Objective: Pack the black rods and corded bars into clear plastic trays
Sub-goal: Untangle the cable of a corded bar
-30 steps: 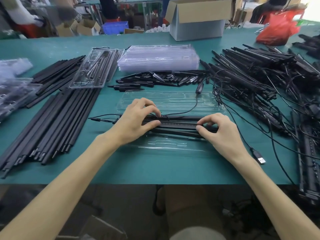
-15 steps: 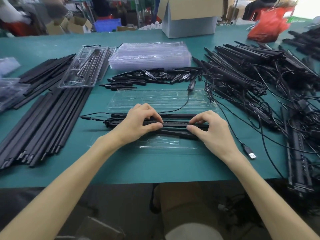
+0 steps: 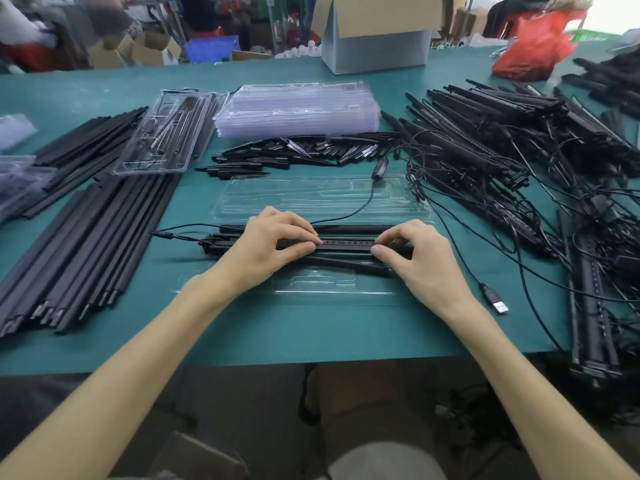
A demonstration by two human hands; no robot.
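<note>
Pinching slim black bar (image 3: 346,244), both hands (image 3: 273,247) (image 3: 419,258)

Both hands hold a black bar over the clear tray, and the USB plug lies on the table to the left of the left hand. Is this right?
Not quite. In the head view the USB plug lies on the table to the right of the right hand, not left of the left hand. The rest is right: both hold the black bar over the clear tray.
</note>
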